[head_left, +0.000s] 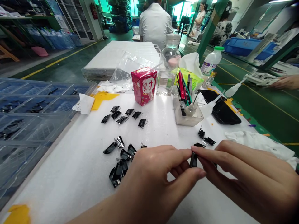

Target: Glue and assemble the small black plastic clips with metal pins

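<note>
Component [193, 159], small, black and glossy, was held up toward the viewer, to the right of the red drink carton [143, 86]. The left hand [154, 174] had its thumb and forefinger closed on the component from below and above; the right hand [252, 174] had its fingertips pressed together at the upper end. Loose black pieces [121, 119] lay on the white tabletop [161, 130], one group just in front of the carton, another closer to the viewer beside the left hand. To the carton's left stretched a compartment tray [53, 124] with more dark pieces. Right of the carton stood a clear cup [165, 82] and, farther right, an open box [188, 120] of pens [183, 87].
</note>
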A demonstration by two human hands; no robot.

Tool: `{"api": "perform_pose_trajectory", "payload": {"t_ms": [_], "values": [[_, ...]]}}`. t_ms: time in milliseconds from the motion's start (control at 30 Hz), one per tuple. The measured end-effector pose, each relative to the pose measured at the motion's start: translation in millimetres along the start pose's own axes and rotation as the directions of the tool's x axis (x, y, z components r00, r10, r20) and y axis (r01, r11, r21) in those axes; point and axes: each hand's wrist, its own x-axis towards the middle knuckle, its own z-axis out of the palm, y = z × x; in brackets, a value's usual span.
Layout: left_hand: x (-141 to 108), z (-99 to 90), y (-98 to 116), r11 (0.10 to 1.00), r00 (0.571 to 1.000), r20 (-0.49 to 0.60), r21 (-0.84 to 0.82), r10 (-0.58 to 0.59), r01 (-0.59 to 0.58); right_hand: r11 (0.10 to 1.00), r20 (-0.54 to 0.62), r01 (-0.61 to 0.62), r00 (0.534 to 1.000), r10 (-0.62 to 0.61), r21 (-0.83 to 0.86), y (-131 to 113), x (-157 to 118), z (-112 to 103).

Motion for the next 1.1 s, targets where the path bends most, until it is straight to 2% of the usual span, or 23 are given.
{"api": "perform_pose_trajectory", "payload": {"t_ms": [167, 433, 567, 800, 867, 967, 1100], "values": [[0.3, -0.2, 0.6, 1.000, 1.000, 0.028, -0.015, 0.004, -0.003, 1.000, 0.006, 0.004, 1.000, -0.004, 0.010, -0.6, -0.7, -0.5], [-1.5, 2.1, 2.3, 0.995, 0.995, 0.068, -0.070, -0.071, 0.076, 0.998, -0.007, -0.043, 0.999, 0.043, -0.040, -1.2, -0.4, 1.3], [-1.8, 2.8, 0.7, 0.997, 0.997, 0.052, -0.047, -0.057, 0.059, 0.995, 0.008, -0.081, 0.997, 0.081, -0.056, -2.5, -1.6, 3.4], [-0.6, 0.1, 1.0, 0.998, 0.998, 0.037, -0.052, -0.044, 0.045, 0.997, 0.019, -0.068, 0.997, 0.069, -0.036, -2.6, 1.2, 2.7], [-0.5, -0.2, 2.1, 0.993, 0.996, 0.052, -0.088, -0.075, 0.080, 0.999, 0.018, -0.045, 0.999, 0.046, -0.016, -2.0, 3.6, 2.0], [0.4, 0.6, 3.2, 0.959, 0.979, 0.102, -0.205, -0.177, 0.195, 0.999, 0.019, -0.013, 1.000, 0.012, 0.045, -0.6, 6.4, 1.5], [2.9, 1.9, 4.3, 0.811, 0.929, 0.184, -0.453, -0.320, 0.369, 0.997, 0.022, -0.035, 0.999, 0.034, 0.064, 0.8, 6.3, -0.9]]}}
